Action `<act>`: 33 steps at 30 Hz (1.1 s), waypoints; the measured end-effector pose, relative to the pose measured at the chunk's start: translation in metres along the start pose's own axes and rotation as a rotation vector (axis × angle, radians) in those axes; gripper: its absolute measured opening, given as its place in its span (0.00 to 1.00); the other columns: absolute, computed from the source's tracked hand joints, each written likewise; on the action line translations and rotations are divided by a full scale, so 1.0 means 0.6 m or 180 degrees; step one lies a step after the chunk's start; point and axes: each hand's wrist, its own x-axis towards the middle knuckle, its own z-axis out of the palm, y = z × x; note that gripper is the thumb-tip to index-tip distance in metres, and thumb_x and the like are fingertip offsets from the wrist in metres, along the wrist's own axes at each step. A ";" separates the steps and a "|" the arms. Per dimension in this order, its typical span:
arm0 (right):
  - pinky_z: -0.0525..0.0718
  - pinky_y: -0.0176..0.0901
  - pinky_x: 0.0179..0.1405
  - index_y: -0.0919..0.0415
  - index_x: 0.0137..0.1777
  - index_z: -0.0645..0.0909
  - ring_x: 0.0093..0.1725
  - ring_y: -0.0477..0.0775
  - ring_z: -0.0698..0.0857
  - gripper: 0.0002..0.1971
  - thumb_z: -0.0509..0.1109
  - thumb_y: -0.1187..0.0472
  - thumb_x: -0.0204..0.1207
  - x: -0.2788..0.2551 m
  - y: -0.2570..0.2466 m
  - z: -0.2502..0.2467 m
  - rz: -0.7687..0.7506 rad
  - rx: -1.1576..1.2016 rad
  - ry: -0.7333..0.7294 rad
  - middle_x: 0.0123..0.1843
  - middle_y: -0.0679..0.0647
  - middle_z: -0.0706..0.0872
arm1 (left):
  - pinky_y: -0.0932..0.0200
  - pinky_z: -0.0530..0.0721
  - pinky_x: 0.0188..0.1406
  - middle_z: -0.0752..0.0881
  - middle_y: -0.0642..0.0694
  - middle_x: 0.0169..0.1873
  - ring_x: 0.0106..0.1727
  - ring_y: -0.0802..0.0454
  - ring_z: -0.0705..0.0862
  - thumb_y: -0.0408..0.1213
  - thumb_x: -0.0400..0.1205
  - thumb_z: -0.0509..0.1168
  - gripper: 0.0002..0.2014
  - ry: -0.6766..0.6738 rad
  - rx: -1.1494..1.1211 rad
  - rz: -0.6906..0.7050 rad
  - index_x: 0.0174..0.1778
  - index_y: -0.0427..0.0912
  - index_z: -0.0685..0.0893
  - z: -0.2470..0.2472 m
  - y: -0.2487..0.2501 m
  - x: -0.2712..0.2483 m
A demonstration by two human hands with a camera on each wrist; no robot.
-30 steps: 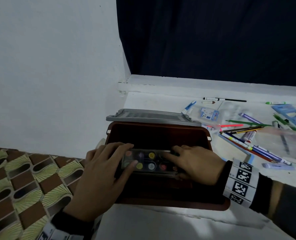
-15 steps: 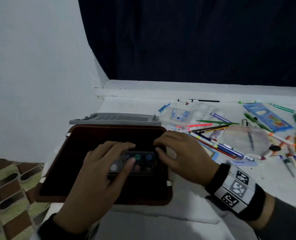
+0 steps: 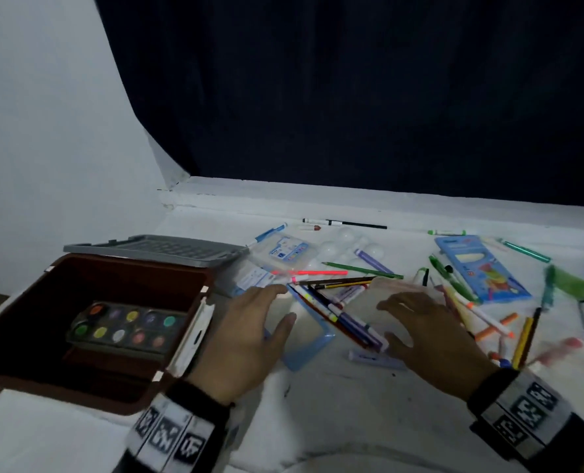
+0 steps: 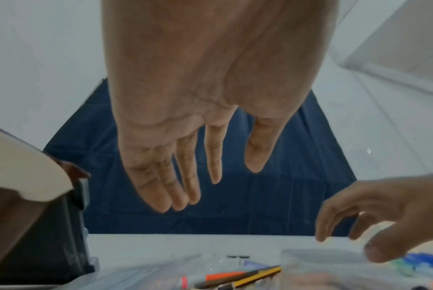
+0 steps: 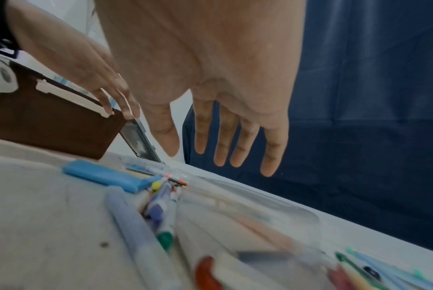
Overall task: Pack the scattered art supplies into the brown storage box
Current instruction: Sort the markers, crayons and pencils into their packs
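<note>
From the head camera we see the brown box [image 3: 89,319] standing open at the left of the white surface [image 3: 318,404], its grey lid [image 3: 154,247] lying just behind it. A paint set [image 3: 127,327] with round colour pans lies inside the box. Our left hand [image 3: 246,339] hovers just right of the box with its fingers straight and holding nothing. Our right hand [image 3: 434,336] is spread flat and empty too, above a heap of pens and pencils [image 3: 338,308]. A blue plastic triangle [image 3: 304,349] lies between the two hands, partly under the pens. Further right a blue pencil packet [image 3: 478,268] lies among more loose markers, and a small clear packet [image 3: 283,250] sits near the lid.

From the left wrist we see the left hand [image 4: 205,98] palm-side on, fingers stretched out and apart, gripping nothing. The right hand [image 4: 384,212] reaches in from the right edge with loosely bent fingers. Pencils [image 4: 237,278] lie blurred below.

From the right wrist we see the right hand [image 5: 210,78] with fingers straight and empty. The left hand [image 5: 81,64] is beside the box [image 5: 54,125], its fingertips near the rim; whether they touch it we cannot tell. The triangle [image 5: 106,174] and pens [image 5: 161,212] lie beneath.
</note>
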 end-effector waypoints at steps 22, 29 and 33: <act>0.81 0.69 0.58 0.55 0.68 0.82 0.61 0.64 0.87 0.43 0.84 0.40 0.50 0.009 0.071 0.020 -0.0079 -0.1035 -0.0913 0.67 0.58 0.85 | 0.40 0.76 0.69 0.73 0.41 0.71 0.73 0.36 0.71 0.42 0.81 0.62 0.30 -0.1413 0.2108 -0.1120 0.80 0.45 0.62 0.097 -0.030 0.192; 0.83 0.67 0.56 0.53 0.68 0.80 0.61 0.64 0.88 0.36 0.71 0.33 0.63 0.013 0.066 0.021 -0.0058 -0.0907 -0.0938 0.67 0.57 0.86 | 0.44 0.83 0.60 0.79 0.35 0.64 0.61 0.36 0.80 0.20 0.77 0.61 0.30 -0.0359 0.1257 -0.0723 0.78 0.35 0.69 0.038 0.009 0.214; 0.53 0.67 0.80 0.48 0.83 0.61 0.84 0.63 0.61 0.47 0.31 0.22 0.71 0.022 0.075 0.019 -0.0023 -0.0546 -0.1178 0.86 0.52 0.59 | 0.48 0.80 0.56 0.78 0.34 0.64 0.59 0.35 0.82 0.15 0.74 0.56 0.34 0.0119 0.0937 -0.0458 0.79 0.35 0.71 0.005 0.049 0.205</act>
